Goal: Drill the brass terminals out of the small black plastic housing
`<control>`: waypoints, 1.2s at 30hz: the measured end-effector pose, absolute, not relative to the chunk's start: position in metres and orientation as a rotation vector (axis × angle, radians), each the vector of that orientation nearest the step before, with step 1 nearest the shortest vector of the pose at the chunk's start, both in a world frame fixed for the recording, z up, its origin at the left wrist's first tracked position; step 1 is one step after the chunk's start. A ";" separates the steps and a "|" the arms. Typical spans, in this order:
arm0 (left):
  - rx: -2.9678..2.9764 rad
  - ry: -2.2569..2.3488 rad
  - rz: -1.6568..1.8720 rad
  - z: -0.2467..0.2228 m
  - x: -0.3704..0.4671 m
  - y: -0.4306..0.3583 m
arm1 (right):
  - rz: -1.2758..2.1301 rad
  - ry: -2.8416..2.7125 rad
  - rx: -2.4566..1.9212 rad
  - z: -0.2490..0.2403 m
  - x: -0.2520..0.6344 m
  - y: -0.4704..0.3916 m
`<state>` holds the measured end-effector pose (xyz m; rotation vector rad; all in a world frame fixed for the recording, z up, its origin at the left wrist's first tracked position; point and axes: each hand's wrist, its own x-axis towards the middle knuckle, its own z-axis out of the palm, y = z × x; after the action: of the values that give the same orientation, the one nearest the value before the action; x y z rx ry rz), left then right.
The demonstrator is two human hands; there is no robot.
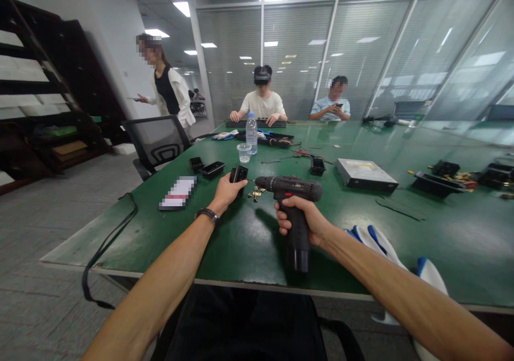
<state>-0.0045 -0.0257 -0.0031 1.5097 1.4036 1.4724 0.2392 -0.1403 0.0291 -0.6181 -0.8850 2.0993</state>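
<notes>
My left hand (226,192) is closed around a small black plastic housing (239,174), holding it tilted just over the table. A black cordless drill (297,227) is gripped in my right hand (301,215), its bit pointing left at the housing. Whether the bit touches the housing I cannot tell. Small brass-coloured metal pieces (256,194) lie on the green table (241,248) below the bit. Two more black plastic housings (212,170) rest left of my left hand, and another black housing (317,166) sits beyond the drill.
A phone (179,193) lies at left; a water bottle (251,134) and clear cup (244,152) stand ahead. A silver box-shaped drive (366,175), black parts (437,183) and white-blue gloves (373,243) are at right. A black strap (108,248) hangs over the left edge. Two people sit opposite; another walks at left.
</notes>
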 end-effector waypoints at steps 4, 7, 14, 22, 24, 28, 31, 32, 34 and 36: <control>1.506 1.392 1.466 -0.003 -0.004 -0.025 | 2.098 -0.884 -0.636 0.029 0.239 -0.140; 1.502 1.383 1.480 -0.003 -0.004 -0.025 | 2.106 -0.872 -0.639 0.029 0.239 -0.140; 1.513 1.389 1.458 -0.003 -0.005 -0.025 | 2.117 -0.866 -0.639 0.031 0.239 -0.141; 1.477 1.377 1.446 -0.001 -0.004 -0.028 | 2.112 -0.873 -0.632 0.031 0.239 -0.140; 1.479 1.374 1.450 0.000 -0.004 -0.028 | 2.113 -0.872 -0.633 0.030 0.239 -0.140; 1.463 1.358 1.480 0.000 -0.003 -0.029 | 2.115 -0.877 -0.645 0.029 0.239 -0.140; 1.452 1.367 1.483 -0.001 -0.003 -0.029 | 2.113 -0.882 -0.645 0.030 0.240 -0.140; 1.454 1.370 1.481 -0.001 -0.003 -0.029 | 2.111 -0.882 -0.644 0.030 0.240 -0.140; 1.463 1.371 1.479 -0.001 -0.003 -0.028 | 2.109 -0.883 -0.641 0.031 0.239 -0.140; 1.477 1.368 1.476 -0.001 -0.003 -0.028 | 2.108 -0.884 -0.636 0.031 0.239 -0.141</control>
<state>-0.0028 -0.0277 -0.0011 1.4769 1.3677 1.4757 0.2391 -0.1406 0.0310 -0.6359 -0.8842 2.1083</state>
